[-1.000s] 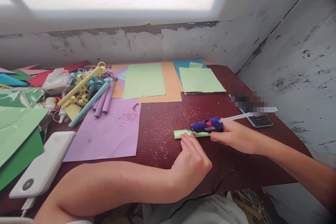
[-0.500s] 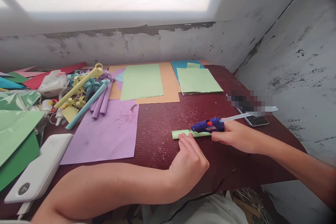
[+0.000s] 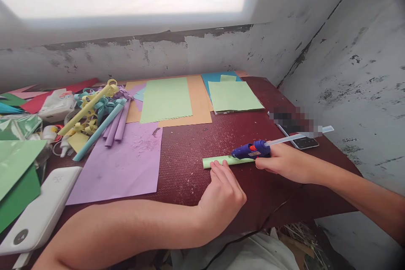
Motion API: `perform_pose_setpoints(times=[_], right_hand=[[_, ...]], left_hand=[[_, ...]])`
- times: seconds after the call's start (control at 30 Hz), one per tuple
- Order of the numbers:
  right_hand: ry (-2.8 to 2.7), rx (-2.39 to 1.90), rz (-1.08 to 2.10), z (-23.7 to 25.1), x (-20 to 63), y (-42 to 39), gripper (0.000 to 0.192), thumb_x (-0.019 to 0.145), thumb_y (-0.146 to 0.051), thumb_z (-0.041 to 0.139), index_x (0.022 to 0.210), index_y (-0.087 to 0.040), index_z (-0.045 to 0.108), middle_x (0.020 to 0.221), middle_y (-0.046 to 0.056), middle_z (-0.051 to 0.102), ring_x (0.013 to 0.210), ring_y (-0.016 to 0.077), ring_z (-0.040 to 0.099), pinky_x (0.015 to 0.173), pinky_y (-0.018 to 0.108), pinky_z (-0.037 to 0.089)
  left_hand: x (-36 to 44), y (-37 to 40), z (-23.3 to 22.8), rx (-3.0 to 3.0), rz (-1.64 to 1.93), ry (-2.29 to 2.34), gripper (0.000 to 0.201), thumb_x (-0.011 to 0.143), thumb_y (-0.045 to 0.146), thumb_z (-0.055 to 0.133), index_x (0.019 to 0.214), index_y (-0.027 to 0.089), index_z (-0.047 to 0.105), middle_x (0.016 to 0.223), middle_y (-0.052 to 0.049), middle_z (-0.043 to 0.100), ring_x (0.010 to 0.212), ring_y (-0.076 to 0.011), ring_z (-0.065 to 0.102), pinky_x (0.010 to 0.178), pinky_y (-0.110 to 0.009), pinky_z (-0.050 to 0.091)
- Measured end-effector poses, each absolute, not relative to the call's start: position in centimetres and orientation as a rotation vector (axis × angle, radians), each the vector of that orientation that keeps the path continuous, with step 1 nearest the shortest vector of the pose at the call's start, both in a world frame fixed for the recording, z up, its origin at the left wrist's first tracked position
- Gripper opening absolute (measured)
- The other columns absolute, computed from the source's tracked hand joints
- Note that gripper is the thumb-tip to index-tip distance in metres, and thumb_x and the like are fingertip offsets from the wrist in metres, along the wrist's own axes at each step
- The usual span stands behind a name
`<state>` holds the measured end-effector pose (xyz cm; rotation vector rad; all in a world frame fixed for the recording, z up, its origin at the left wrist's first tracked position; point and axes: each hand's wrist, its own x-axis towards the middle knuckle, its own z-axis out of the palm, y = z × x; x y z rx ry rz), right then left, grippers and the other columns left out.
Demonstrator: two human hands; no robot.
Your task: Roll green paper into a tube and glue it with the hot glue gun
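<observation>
A light green paper roll lies sideways on the dark red tabletop. The fingers of my left hand press down on it from the near side, holding it against the table. My right hand grips a dark blue glue gun, its nozzle pointing left at the top edge of the roll. Out of the gun's back sticks a long whitish glue stick. Part of the roll is hidden behind my fingers and the gun, so any glue on it cannot be made out.
Left of my hands lie a purple sheet, purple paper tubes, a blue tube, a yellow tube and a white power bank. Green sheets lie at the back. A phone rests at right; a dark cable hangs in front.
The view has turned slightly right, shifting the scene left. The glue gun has moved a little to the right along the roll. My left hand stays on the roll.
</observation>
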<state>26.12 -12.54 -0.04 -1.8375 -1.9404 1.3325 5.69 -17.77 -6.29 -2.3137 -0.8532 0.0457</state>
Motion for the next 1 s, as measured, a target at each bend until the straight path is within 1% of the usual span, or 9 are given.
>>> perform_pose_setpoints(times=[0.13,0.57,0.77,1.0], right_hand=[[-1.929,-1.876,1.338,0.2,26.5,-12.6,0.025,0.077,-0.033,0.058,0.062,-0.023,0.040,0.058,-0.003,0.041,0.057,0.0138,0.034,0.054,0.030,0.025],[-1.907,-1.901,1.328,0.3,27.4,-12.7,0.027,0.074,-0.033,0.058,0.063,-0.024,0.035,0.060,-0.003,0.039,0.058,0.0147,0.032,0.057,0.032,0.024],[-1.904,-1.925,1.325,0.4,27.6,-12.7,0.028,0.074,-0.033,0.058,0.063,-0.023,0.034,0.060,-0.003,0.038,0.058,0.0148,0.031,0.055,0.032,0.023],[-1.907,-1.906,1.326,0.2,28.2,-12.7,0.024,0.075,-0.032,0.058,0.064,-0.023,0.039,0.062,-0.002,0.041,0.061,0.0149,0.033,0.055,0.030,0.025]], left_hand=[[5.6,-17.7,-6.2,-2.311,0.073,-0.832,0.044,0.085,0.008,0.058,0.123,-0.009,0.070,0.105,-0.033,0.076,0.094,-0.0322,0.079,0.080,-0.035,0.066],[5.7,-17.7,-6.3,-2.296,0.084,-0.810,0.045,0.084,0.008,0.057,0.124,-0.010,0.070,0.105,-0.034,0.075,0.095,-0.0333,0.079,0.080,-0.036,0.066],[5.6,-17.6,-6.4,-2.317,0.067,-0.820,0.043,0.084,0.006,0.059,0.123,-0.010,0.070,0.105,-0.035,0.075,0.096,-0.0337,0.079,0.080,-0.037,0.066],[5.6,-17.6,-6.4,-2.292,0.079,-0.811,0.044,0.084,0.007,0.057,0.123,-0.008,0.071,0.105,-0.032,0.076,0.095,-0.0322,0.079,0.079,-0.036,0.066]])
